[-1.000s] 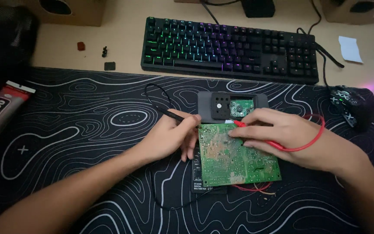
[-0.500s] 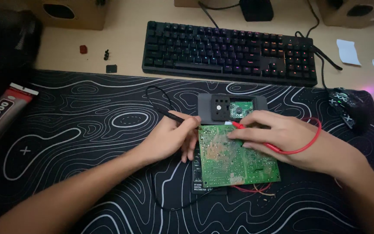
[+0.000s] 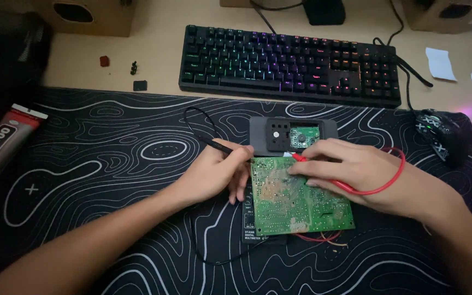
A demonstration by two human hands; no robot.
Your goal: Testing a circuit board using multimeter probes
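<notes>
1. My left hand (image 3: 216, 172) is curled around a thin black test probe (image 3: 218, 145), its lead looping off toward the far left across the mat.
2. My right hand (image 3: 350, 169) pinches a red test probe (image 3: 301, 158) between its fingers, the tip at the far edge of the board; its red lead (image 3: 391, 177) arcs over my wrist.
3. Between my hands lies a green rectangular circuit board (image 3: 296, 202), solder side up, resting on a dark multimeter case (image 3: 255, 226) that peeks out at its near left.
4. Just beyond the board sits the grey opened multimeter body (image 3: 293, 134), with a small green board showing inside.
5. Everything rests on a black desk mat with white contour lines (image 3: 110, 158).
6. Far across the wooden desk stands a black keyboard with coloured backlit keys (image 3: 288, 63).
7. A grey glue tube (image 3: 1, 145) lies at the left edge, and a dark mouse (image 3: 443, 134) at the right.
</notes>
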